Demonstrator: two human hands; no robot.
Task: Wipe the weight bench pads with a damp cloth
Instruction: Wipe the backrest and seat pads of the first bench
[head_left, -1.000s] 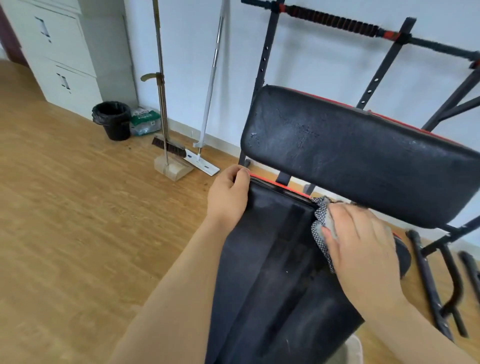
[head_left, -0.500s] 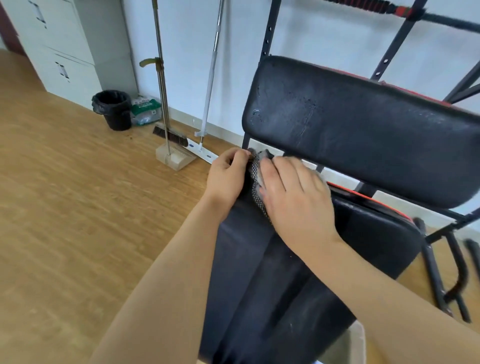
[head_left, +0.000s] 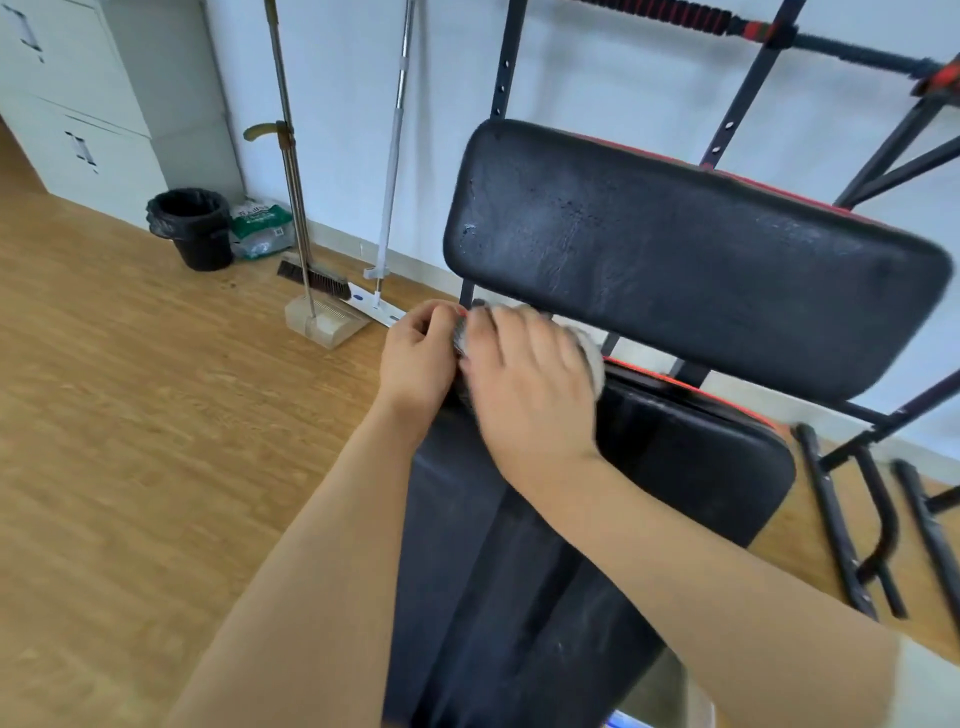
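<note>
the left hand (head_left: 415, 358) grips the far left corner of the lower pad (head_left: 691, 467), fingers curled over its red-trimmed edge as if to steady it. just beside it, the grey cloth (head_left: 589, 364) lies bunched on that same far end of the pad, showing between the two hands and bulging out past the palm. the right hand (head_left: 524, 400) lies on top of the cloth with fingers spread fairly straight, pressing down rather than pinching; it is blurred, so finer detail cannot be told.

the job looks to be partway through. the lower pad carries long dull streaks down its length, which suggests it has been gone over, and the cloth now sits at its far edge. the upper pad (head_left: 701, 270), above and to the right, shows pale specks and scuffs near its left end and probably remains to be wiped.

as for containers: at the far left a black-lined bin (head_left: 200, 249) stands on the floor by the wall; its inside is too dark to read. a green and white bag (head_left: 260, 228) leans just beside it. further right a clear dustpan (head_left: 327, 325) holds the broom (head_left: 311, 280) upright. at the bottom edge, under the bench, a pale tub (head_left: 670, 691) shows; what it holds cannot be told.
</note>
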